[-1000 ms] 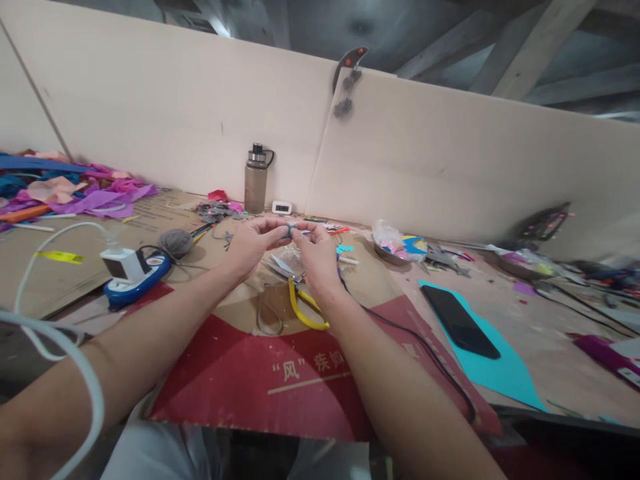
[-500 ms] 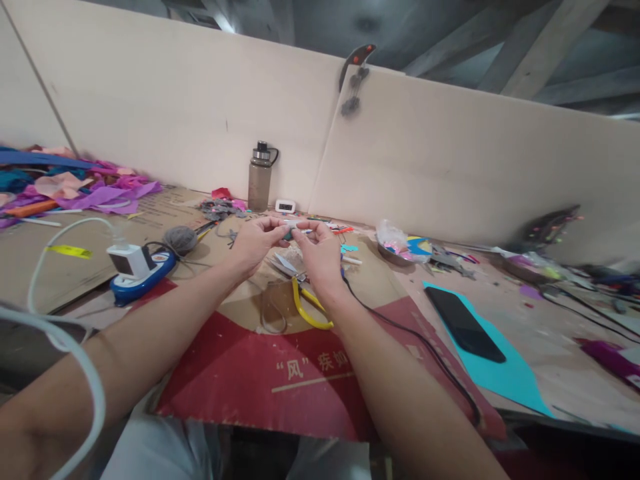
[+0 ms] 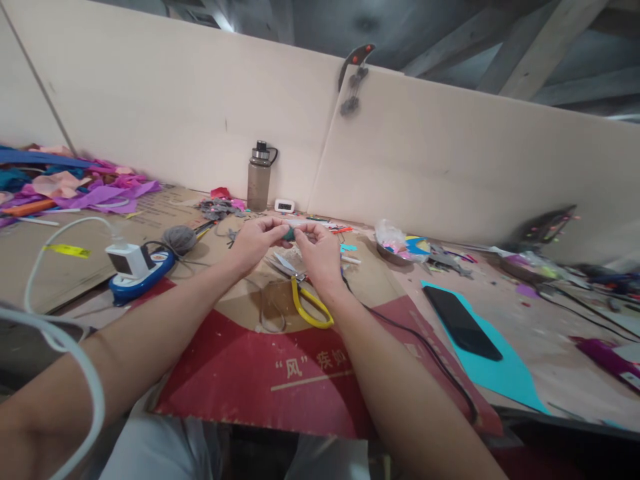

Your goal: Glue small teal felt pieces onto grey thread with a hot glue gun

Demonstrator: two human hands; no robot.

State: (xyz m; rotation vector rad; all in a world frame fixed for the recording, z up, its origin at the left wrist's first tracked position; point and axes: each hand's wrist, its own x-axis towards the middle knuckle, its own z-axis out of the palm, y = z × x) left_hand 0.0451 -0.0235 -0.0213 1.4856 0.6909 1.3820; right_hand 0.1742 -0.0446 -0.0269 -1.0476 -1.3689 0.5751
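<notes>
Between the fingertips of both hands is a small dark teal piece (image 3: 289, 233), too small and covered to make out its kind. My left hand (image 3: 254, 241) pinches it from the left, thumb and fingers closed. My right hand (image 3: 320, 257) pinches it from the right in the same way. Just below the hands lie scissors with yellow handles (image 3: 313, 313), their blades pointing up and left. A thin loop of cord (image 3: 273, 327) rests beside them on the red and tan cardboard sheet (image 3: 230, 380).
A bottle (image 3: 259, 180) and a small white clock-like device (image 3: 285, 206) stand by the partition. Left are a blue power strip (image 3: 135, 285), grey yarn ball (image 3: 179, 239) and coloured scraps (image 3: 95, 193). Right are a scrap-filled bowl (image 3: 395, 255) and a black phone (image 3: 463, 323) on turquoise sheet.
Both hands stay in nearly the same place. The teal piece between the fingertips shows a little more now, and the fingers have shifted slightly around it.
</notes>
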